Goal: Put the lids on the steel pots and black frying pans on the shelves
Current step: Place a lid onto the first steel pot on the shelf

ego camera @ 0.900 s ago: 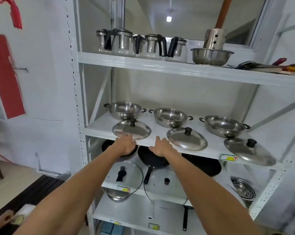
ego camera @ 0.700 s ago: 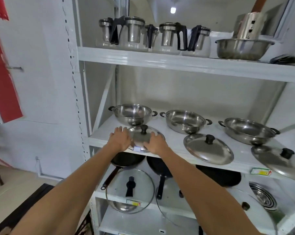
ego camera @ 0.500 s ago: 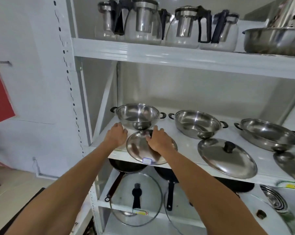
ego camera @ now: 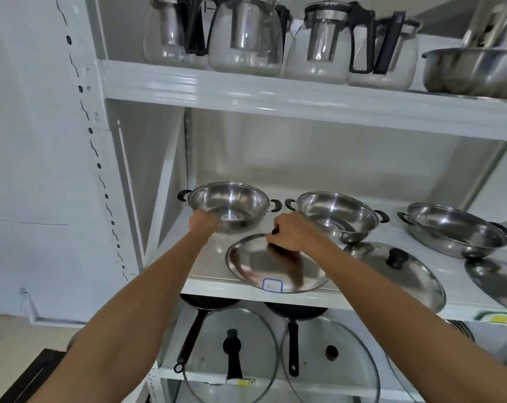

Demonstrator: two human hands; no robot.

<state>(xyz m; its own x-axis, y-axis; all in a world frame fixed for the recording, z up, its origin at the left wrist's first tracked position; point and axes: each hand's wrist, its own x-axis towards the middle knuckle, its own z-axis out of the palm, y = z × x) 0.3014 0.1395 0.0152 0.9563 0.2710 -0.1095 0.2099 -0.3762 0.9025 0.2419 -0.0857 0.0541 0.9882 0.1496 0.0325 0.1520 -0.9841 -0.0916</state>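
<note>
You have three steel pots on the middle shelf [ego camera: 363,299], three steel lids in front of them, two black pans and two glass lids below; since half a second ago your right hand [ego camera: 293,232] has closed on the knob of the left lid [ego camera: 264,269], which lies flat under it; your left hand [ego camera: 203,223] now grips the rim of the left pot [ego camera: 232,203].

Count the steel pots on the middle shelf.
3, all without lids: left pot touched by the left hand, middle pot behind the right hand, right pot. More may sit beyond the frame's edge.
</note>
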